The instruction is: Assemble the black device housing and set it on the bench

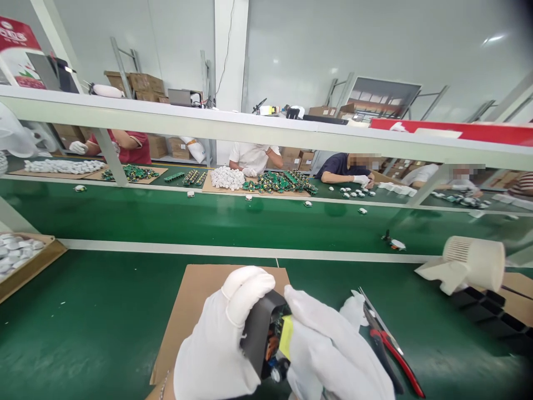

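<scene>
My left hand (220, 339), in a white glove, is closed around a black plastic housing (259, 328) with its open side turned to the right. My right hand (328, 344), also gloved, grips a circuit board (273, 340) at the mouth of the housing. A yellow-wrapped component (285, 336) shows on the board; the right fingertips are largely hidden behind the hand. Both hands are above a flat cardboard sheet (194, 300). To the right lie red-and-black pliers (393, 350), tweezers (381, 319) and a crumpled white cloth (353, 310).
A cardboard box (54, 251) of white parts stands at left. At right are a cream plastic fan-like device (474, 261) and several black housings (487, 316). Beyond a white rail runs a green belt (208, 222) carrying small white parts. Co-workers sit across it, below a shelf (266, 129).
</scene>
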Motion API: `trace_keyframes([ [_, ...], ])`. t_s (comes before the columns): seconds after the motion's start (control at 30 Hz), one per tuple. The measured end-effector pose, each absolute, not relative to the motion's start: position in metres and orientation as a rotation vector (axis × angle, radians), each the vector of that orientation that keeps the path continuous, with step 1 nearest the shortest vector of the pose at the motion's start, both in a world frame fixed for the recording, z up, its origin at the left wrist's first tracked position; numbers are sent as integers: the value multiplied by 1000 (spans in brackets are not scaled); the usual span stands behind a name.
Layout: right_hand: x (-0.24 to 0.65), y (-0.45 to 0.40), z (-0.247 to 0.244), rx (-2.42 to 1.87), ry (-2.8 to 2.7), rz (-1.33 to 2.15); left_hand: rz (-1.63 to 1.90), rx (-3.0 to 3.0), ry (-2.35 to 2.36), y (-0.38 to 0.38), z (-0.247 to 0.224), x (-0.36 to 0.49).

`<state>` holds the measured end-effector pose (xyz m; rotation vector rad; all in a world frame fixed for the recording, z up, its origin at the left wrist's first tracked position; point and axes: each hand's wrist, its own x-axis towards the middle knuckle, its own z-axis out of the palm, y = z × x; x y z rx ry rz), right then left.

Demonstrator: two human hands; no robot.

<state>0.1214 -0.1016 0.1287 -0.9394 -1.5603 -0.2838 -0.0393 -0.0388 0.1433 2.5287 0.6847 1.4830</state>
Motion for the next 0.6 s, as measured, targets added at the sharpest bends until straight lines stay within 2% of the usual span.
trace_keyframes([
  [0.2, 133, -106, 146, -960, -1636, -287, 1460, 2520, 795, -43, 138, -40],
  [0.6, 146, -94, 139, -882, -1711, -293, 1391, 2550, 946, -42, 120, -45],
])
